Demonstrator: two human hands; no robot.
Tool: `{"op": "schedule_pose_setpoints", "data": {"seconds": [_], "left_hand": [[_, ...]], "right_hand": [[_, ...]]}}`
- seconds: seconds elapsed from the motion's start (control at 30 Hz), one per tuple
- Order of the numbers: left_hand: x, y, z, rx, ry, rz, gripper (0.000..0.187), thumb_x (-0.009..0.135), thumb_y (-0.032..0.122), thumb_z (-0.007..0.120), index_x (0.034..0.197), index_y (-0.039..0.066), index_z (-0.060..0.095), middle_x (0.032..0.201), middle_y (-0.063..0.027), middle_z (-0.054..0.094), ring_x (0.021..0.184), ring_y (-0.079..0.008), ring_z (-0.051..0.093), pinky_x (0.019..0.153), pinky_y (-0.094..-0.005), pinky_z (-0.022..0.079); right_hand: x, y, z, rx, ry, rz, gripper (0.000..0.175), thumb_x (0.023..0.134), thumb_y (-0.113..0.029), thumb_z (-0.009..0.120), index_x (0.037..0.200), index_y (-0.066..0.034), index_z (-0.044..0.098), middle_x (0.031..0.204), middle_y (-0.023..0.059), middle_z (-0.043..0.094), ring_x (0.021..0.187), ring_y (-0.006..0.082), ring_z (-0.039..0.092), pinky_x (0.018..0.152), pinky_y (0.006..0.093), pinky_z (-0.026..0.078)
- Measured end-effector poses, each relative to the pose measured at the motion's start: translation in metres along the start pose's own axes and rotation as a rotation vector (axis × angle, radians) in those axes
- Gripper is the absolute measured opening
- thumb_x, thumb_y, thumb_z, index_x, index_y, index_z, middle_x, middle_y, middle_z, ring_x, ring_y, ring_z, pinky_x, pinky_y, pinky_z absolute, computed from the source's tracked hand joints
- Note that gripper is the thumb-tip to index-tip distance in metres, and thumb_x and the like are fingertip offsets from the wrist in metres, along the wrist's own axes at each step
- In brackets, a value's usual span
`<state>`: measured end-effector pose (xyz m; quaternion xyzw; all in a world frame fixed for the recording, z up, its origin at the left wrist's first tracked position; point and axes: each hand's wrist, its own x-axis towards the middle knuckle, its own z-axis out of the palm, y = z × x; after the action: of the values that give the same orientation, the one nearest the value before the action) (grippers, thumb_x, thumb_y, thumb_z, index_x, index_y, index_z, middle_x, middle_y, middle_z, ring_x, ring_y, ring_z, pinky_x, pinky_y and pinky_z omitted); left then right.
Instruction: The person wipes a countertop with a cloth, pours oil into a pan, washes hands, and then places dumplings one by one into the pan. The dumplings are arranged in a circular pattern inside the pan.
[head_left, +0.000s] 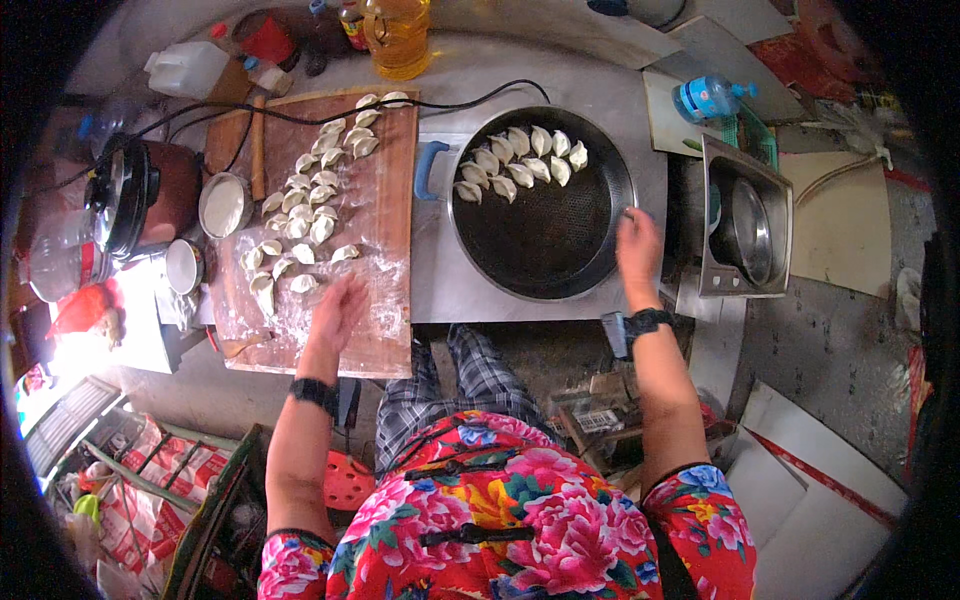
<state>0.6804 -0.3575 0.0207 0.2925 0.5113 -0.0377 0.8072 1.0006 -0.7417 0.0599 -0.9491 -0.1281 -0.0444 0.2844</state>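
Observation:
My left hand (341, 311), blurred, hovers over the front right of a floured wooden board (382, 225), with no object visible in it. Close by its fingers are a dumpling (304, 283) and another dumpling (346, 253). Several more uncooked dumplings (298, 210) run up the board in uneven rows. At the right rim of a wide dark pan (555, 240) is my right hand (639, 244), fingers curled; whether it grips the rim or a handle is hidden. Inside the pan, dumplings (521, 175) sit in rows towards the back. A blue handle (430, 171) juts from the pan's left.
A rolling pin (258, 150) and a bowl of flour (225, 205) are at the board's left, near a rice cooker (142, 195). A black cord (322, 120) crosses the board's back. An oil jug (397, 37) stands behind. Right of the pan is a metal sink (742, 225).

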Motion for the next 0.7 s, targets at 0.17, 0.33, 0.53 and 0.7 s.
{"op": "schedule_pose_setpoints", "data": {"seconds": [0.17,0.33,0.53,0.7], "left_hand": [[0.031,0.024,0.105,0.183,-0.098,0.084,0.047,0.089,0.029,0.050,0.130,0.012,0.038,0.122,-0.0002,0.051,0.104,-0.0116,0.049,0.083,-0.0260,0.042],[0.046,0.028,0.162,0.270,-0.051,0.180,0.055,0.087,0.027,0.053,0.136,0.016,0.030,0.117,0.0054,0.048,0.101,-0.0082,0.044,0.081,-0.0277,0.039],[0.057,0.030,0.168,0.301,-0.019,0.186,0.055,0.086,0.026,0.054,0.135,0.016,0.032,0.104,0.0031,0.051,0.093,-0.0080,0.046,0.075,-0.0266,0.039],[0.070,0.036,0.156,0.293,-0.032,0.162,0.052,0.086,0.027,0.053,0.132,0.012,0.035,0.097,0.0021,0.051,0.089,-0.0095,0.047,0.072,-0.0281,0.039]], "right_hand": [[0.004,0.127,-0.011,0.270,-0.081,0.792,0.030,0.087,-0.035,0.050,0.100,-0.0092,0.058,0.098,0.0089,0.057,0.083,0.0213,0.055,0.071,0.0334,0.044],[0.002,0.139,0.006,0.766,-0.137,0.971,0.037,0.088,-0.047,0.045,0.094,-0.0114,0.054,0.078,0.0017,0.053,0.067,0.0146,0.052,0.058,0.0337,0.041],[0.010,0.107,-0.002,0.676,-0.183,0.899,0.034,0.090,-0.041,0.046,0.095,-0.0080,0.054,0.077,0.0008,0.051,0.060,0.0127,0.047,0.053,0.0306,0.038],[0.011,0.090,-0.006,0.736,-0.125,0.782,0.031,0.091,-0.034,0.046,0.086,-0.0039,0.053,0.071,0.0017,0.049,0.053,0.0116,0.043,0.049,0.0256,0.036]]}}
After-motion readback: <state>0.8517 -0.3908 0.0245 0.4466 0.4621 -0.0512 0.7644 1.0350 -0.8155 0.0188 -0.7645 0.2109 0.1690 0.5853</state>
